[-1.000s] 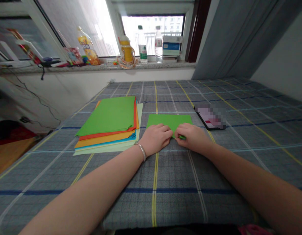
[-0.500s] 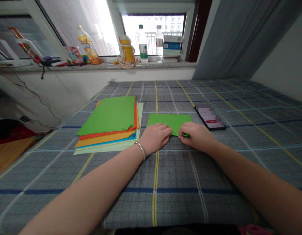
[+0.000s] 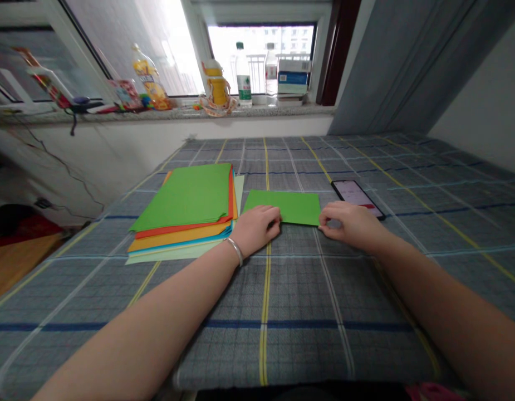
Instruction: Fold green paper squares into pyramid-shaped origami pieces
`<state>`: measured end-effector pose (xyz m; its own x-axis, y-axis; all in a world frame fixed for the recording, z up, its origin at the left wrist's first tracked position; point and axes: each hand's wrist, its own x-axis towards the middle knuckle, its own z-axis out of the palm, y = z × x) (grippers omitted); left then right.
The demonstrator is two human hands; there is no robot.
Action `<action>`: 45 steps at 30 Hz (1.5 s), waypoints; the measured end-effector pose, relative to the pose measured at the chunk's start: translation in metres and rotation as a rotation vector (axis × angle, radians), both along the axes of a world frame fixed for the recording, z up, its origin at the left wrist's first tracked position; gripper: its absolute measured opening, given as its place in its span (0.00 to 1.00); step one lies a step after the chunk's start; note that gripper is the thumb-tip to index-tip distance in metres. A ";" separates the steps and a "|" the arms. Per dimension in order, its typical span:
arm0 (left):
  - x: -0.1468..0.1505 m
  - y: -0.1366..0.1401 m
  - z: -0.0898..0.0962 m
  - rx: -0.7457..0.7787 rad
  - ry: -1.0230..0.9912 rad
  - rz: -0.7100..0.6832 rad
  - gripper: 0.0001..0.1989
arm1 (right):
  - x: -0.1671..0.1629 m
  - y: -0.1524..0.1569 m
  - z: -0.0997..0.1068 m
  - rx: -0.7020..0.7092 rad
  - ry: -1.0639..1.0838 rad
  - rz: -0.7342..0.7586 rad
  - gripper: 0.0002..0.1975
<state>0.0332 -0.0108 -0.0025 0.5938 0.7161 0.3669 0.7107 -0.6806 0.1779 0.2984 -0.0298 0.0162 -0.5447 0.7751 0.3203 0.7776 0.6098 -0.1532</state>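
Note:
A green sheet of paper (image 3: 297,207), small and rectangular, lies flat on the plaid cloth in front of me. My left hand (image 3: 259,225) pinches its near edge toward the left, thumb and fingers together, and covers that corner. At the near right corner, my right hand (image 3: 344,223) has thumb and fingertips closed on the paper's edge. Left of the sheet sits a stack of coloured paper (image 3: 186,195), green on top, with red, orange, blue and pale green layers showing below. A silver bangle (image 3: 237,250) circles my left wrist.
A phone (image 3: 355,195) lies just beyond my right hand. The plaid cloth (image 3: 299,312) covers the whole surface. On the windowsill stand a yellow bottle (image 3: 218,86), two clear bottles, a juice bottle (image 3: 151,81) and boxes (image 3: 293,81). A grey curtain (image 3: 391,67) hangs at the right.
The green sheet has shifted slightly left and turned a little. My left hand has moved left with it, while my right hand has slid right to the corner, beside the phone.

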 end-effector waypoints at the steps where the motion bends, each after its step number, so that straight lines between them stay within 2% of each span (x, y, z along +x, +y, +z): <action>1: 0.000 0.000 0.000 -0.009 -0.008 -0.001 0.02 | 0.003 0.001 0.001 -0.014 0.007 0.010 0.03; 6: 0.002 -0.001 0.002 -0.045 -0.020 -0.019 0.02 | 0.012 0.006 0.001 -0.058 0.005 0.071 0.03; 14: 0.001 0.001 -0.001 -0.088 -0.037 0.017 0.02 | 0.019 0.005 0.005 -0.054 -0.005 0.109 0.04; 18: 0.001 0.003 -0.003 -0.102 -0.089 0.034 0.02 | 0.015 0.003 0.004 0.003 0.091 0.088 0.03; 19: 0.001 0.003 -0.003 -0.099 -0.093 0.017 0.02 | 0.012 0.002 0.003 0.030 0.111 0.083 0.07; 21: 0.002 0.002 -0.002 -0.078 -0.091 -0.034 0.02 | 0.004 0.000 0.000 0.074 0.089 0.069 0.13; 24: 0.005 0.001 -0.002 0.007 -0.077 -0.104 0.04 | -0.009 -0.004 -0.002 0.094 0.002 0.053 0.05; 28: 0.009 0.000 -0.002 0.163 -0.042 -0.170 0.07 | -0.025 -0.009 -0.004 0.176 -0.042 0.012 0.05; 32: 0.014 -0.003 -0.002 0.240 -0.006 -0.230 0.06 | -0.040 -0.015 -0.005 0.208 -0.101 0.017 0.07; 38: 0.019 -0.011 0.000 0.305 0.000 -0.172 0.06 | -0.054 -0.019 -0.006 0.220 -0.129 0.038 0.09; 45: 0.017 -0.011 0.001 0.317 0.027 -0.092 0.04 | -0.046 -0.017 -0.006 0.217 -0.133 0.089 0.10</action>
